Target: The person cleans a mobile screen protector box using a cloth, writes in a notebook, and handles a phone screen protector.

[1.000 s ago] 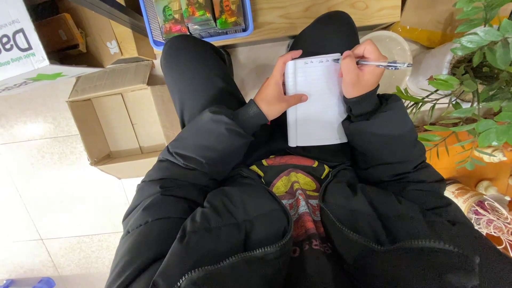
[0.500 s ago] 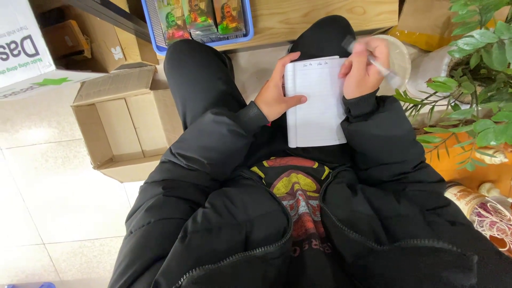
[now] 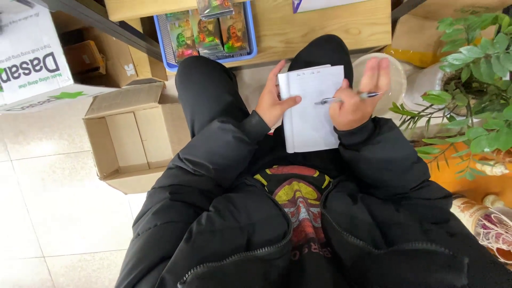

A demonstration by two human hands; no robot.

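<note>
floor: pale tiles, seen from above past the seated person's lap.
box: open cardboard box on the floor, to the left of the left leg; a white printed carton stands behind it.
shelf: wooden board ahead of the knees, bearing a blue tray of coloured packets.
plant: green leaves on the right side, beside a pale round bowl.
clothing: black padded jacket, open over a dark printed shirt; black trousers on the raised knees.
left hand: left hand clamps the pad's left edge, thumb across the front of the page, fingers behind it.
right hand: right hand is partly spread; the outer fingers point up and blur, while thumb and forefinger pinch the pen.
pen: pen lies almost level, its tip pointing left over the pad's right edge.
pad: white pad rests upright against the lap between the two hands, touching the left one; faint writing sits at the top, too small to tell.
spacing: the hands are apart, with the pad's width between them.
</note>
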